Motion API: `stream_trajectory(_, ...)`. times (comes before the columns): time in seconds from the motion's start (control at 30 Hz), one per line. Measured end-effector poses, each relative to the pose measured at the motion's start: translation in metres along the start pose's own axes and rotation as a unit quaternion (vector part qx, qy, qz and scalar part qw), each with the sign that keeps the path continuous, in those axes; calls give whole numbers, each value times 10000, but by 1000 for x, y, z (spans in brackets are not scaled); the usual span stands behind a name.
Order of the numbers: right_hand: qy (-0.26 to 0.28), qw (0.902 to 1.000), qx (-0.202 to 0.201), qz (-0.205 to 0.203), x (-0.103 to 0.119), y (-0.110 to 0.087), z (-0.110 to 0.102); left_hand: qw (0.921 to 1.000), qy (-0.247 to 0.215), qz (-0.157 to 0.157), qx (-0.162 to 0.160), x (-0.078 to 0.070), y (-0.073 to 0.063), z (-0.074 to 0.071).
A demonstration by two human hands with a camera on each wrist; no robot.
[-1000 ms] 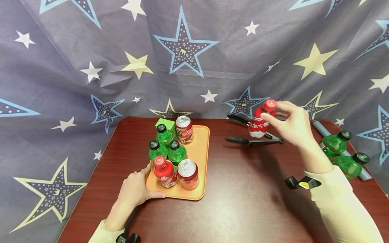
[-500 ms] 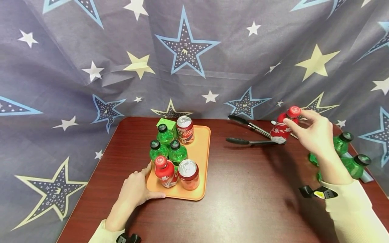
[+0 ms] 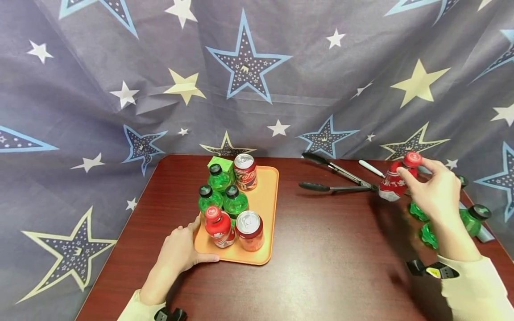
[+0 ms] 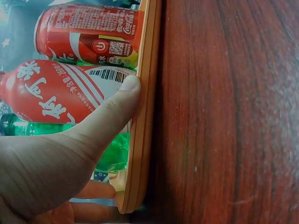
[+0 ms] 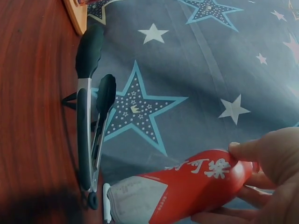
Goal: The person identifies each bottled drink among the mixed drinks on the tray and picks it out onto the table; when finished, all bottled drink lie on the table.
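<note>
My right hand (image 3: pixel 435 191) pinches a small red cola bottle (image 3: pixel 395 183) near its red cap. The bottle is tilted and held above the table at the right; its label shows in the right wrist view (image 5: pixel 187 186). My left hand (image 3: pixel 178 249) holds the near left corner of an orange tray (image 3: pixel 267 196), thumb along the front rim and fingers at the left side. On the tray stand another red cola bottle (image 3: pixel 218 229), two cans, several green bottles (image 3: pixel 235 203) and a green box (image 3: pixel 222 164). The thumb lies beside the red bottle in the left wrist view.
Black-tipped tongs (image 3: pixel 341 180) lie spread on the table at the back right. Behind them is a white stick-like thing (image 3: pixel 370 168). Green bottles (image 3: pixel 471 218) lie at the right, partly hidden by my right arm, by a grey bar (image 3: pixel 486 233). A star-patterned cloth (image 3: pixel 257 120) hangs behind.
My right hand has carried the red cola bottle rightward and slightly nearer, from over the tongs to past their hinge end. The left hand and tray have stayed put.
</note>
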State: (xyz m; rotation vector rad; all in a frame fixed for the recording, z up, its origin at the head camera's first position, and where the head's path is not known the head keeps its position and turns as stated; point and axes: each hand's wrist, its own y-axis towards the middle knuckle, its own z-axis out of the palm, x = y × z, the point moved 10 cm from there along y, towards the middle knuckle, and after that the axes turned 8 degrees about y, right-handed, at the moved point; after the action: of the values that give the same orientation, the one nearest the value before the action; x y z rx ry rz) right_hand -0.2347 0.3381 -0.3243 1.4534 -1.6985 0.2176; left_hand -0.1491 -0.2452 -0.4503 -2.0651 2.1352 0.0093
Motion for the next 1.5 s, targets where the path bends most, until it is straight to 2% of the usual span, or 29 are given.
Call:
stream_trajectory(0.3, -104, 9999, -18, 88, -17, -11, 0, 10000, 34, 16, -1, 0, 0, 0)
stream_trajectory(0.57, -285, 9995, 100, 131, -24, -17, 3, 9998, 20, 113, -166, 0, -1, 0)
stream_trajectory(0.9, -361, 9986, 383, 107, -33, -23, 8, 10000, 46, 22, 3, 0, 0, 1)
stream_trajectory(1.17, -449, 9975, 421, 358, -40, -26, 7, 10000, 26, 27, 73, -1, 0, 5)
stream_trajectory(1.33, -371, 9975, 126, 592, -41, -26, -2, 9999, 28, -44, 157, 0, 1, 6)
stream_trajectory(1.43, -184, 9985, -161, 490, -33, -22, -9, 9998, 36, -70, 184, 1, 1, 4)
stream_trajectory(1.5, -107, 9993, -255, 252, -23, -20, -11, 9998, 38, -70, 194, 0, 2, 4)
